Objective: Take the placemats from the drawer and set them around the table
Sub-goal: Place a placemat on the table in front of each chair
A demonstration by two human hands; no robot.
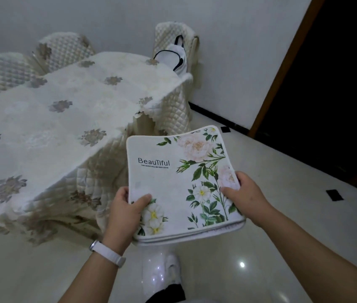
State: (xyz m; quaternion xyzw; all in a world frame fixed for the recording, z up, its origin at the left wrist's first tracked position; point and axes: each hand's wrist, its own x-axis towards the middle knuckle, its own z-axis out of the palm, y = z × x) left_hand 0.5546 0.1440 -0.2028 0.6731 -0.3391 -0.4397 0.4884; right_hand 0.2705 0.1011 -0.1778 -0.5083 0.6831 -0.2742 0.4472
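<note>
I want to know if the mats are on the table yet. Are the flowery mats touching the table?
Apart. In the head view the mats are held up by the left hand and right hand, with floor showing between them and the table.

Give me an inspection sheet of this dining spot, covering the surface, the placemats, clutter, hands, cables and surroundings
Surface: table under a cream floral tablecloth, no mat laid on it yet.
Job's things: stack of placemats, floral print, top one reading "Beautiful", held over the floor beside the table's corner.
Clutter: white bag with black trim on the far chair.
Hands: left hand and right hand both grip the stack's near edge, thumbs on top.
Cables: nothing seen.
Surroundings: glossy tiled floor, white wall, dark doorway to the right, quilted chair covers.
</note>
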